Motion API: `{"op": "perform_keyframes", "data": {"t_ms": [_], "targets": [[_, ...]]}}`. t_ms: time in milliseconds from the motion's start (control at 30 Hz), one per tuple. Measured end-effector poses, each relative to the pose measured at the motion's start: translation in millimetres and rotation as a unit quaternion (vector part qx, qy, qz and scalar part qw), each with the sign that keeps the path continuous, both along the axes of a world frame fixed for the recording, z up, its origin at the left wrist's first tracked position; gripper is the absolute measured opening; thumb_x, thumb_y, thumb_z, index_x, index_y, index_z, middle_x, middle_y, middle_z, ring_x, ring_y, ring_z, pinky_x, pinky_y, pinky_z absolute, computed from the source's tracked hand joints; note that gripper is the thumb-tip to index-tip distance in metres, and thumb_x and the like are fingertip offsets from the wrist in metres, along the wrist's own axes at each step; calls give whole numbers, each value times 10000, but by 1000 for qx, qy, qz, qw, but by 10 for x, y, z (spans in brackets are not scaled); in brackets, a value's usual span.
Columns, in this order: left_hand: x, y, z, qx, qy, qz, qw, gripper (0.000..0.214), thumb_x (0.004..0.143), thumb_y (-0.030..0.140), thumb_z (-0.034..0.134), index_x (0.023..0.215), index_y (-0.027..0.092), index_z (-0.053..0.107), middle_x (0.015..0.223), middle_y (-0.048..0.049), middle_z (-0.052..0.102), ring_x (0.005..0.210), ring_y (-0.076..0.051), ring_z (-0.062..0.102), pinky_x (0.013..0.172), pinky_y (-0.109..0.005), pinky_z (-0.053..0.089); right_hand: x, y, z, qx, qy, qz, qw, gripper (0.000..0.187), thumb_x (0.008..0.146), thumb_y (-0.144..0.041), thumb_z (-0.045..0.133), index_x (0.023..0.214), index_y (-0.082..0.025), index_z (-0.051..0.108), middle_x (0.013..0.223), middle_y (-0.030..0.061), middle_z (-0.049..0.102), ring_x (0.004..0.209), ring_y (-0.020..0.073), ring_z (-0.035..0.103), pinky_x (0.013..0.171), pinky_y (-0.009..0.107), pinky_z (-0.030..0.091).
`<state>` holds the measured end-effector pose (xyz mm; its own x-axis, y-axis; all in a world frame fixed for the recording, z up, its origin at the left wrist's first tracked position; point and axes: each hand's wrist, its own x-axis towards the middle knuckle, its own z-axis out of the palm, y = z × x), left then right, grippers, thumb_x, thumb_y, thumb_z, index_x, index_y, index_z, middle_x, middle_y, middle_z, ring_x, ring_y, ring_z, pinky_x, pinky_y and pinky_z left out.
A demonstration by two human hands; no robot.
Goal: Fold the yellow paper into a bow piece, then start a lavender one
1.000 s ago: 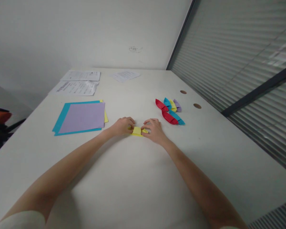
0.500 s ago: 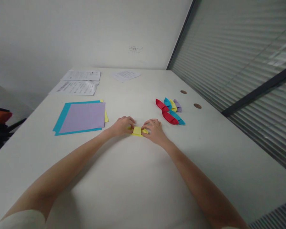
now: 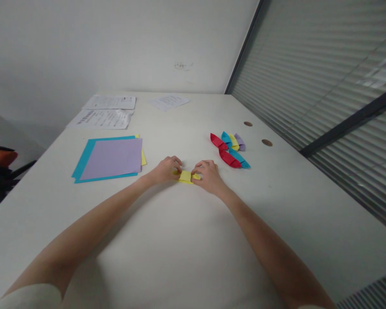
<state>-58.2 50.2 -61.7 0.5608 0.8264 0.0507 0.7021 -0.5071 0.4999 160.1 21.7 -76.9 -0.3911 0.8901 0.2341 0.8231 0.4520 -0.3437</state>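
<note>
A small piece of folded yellow paper (image 3: 185,176) lies on the white table between my two hands. My left hand (image 3: 166,169) grips its left end, fingers curled with the thumb on the near side. At the other end, my right hand (image 3: 208,175) pinches the paper, and a yellow tip pokes out beneath the fingers. Parts of both ends are hidden under my fingers. To the right of my hands sit several folded paper pieces, among them a red one (image 3: 229,158), a blue one (image 3: 239,159) and a purple one (image 3: 239,142).
A stack of coloured sheets, purple (image 3: 112,159) on top of blue and yellow, lies to the left. Printed papers (image 3: 104,119) rest at the far left, another sheet (image 3: 170,102) at the back. Window blinds (image 3: 324,86) border the table's right side, near two round holes.
</note>
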Motion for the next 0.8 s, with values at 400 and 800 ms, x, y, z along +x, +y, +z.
{"op": "perform_keyframes", "data": {"t_ms": [400, 800], "targets": [[-27, -10, -25, -8, 70, 12, 997, 160, 732, 328, 639, 845, 268, 734, 1261, -6, 593, 1102, -284, 510, 943, -418, 392, 28, -3, -19, -30, -1, 1, 1000, 167, 744, -326, 738, 903, -274, 732, 1090, 56, 633, 1086, 299, 434, 904, 459, 351], [-25, 0, -61, -28, 48, 36, 998, 186, 681, 310, 676, 850, 257, 733, 1218, -29, 623, 1086, -301, 503, 949, -433, 355, 42, -15, -43, -32, -6, 0, 999, 185, 756, -338, 718, 929, -273, 707, 1100, 50, 636, 1086, 303, 433, 921, 470, 353]]}}
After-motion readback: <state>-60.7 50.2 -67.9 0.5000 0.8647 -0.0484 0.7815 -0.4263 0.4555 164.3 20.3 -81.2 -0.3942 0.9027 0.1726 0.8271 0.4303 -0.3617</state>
